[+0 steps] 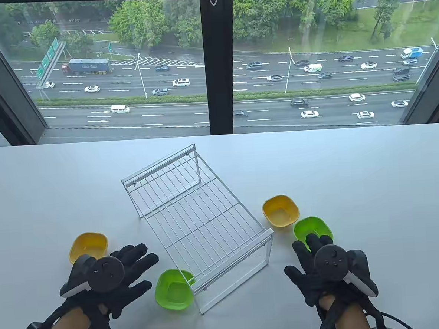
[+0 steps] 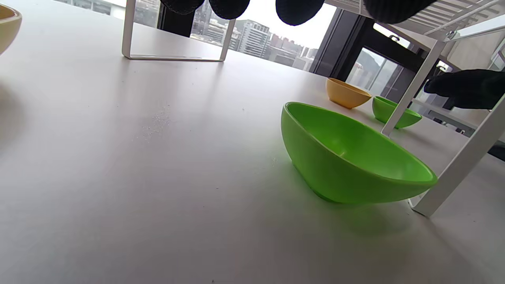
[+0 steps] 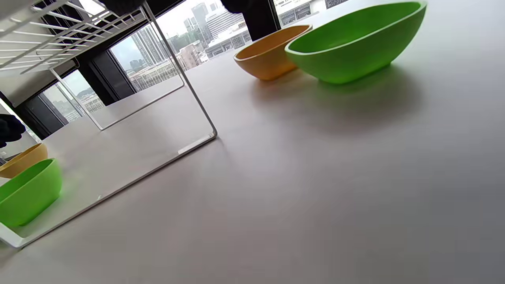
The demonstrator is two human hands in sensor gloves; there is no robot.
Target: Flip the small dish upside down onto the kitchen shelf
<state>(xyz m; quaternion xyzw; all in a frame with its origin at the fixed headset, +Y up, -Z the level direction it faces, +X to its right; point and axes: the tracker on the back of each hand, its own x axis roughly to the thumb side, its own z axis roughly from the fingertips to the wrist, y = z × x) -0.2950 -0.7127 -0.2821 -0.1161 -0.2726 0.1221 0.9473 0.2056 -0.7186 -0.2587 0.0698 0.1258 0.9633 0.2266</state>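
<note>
1. beyond the window: a multi-lane highway with cars and a belt of trees, seen from high up.
2. white bench: carries everything listed below.
3. white wire kitchen shelf: stands at the middle of the bench, set at an angle, its top grid bare.
4. green dish, left: upright, touching or just beside the shelf's near corner leg; i cannot tell which.
5. yellow dish, left: upright, near the left edge of my left hand, apart from the shelf.
6. yellow dish, right: upright, just right of the shelf.
7. green dish, right: upright, just beside the right yellow dish, partly under my right fingertips in the table view.
8. my left hand: grip spread, fingers pointing toward the left green dish, holding nothing.
9. my right hand: grip spread, above the bench near the right green dish; contact with it cannot be told.
</note>
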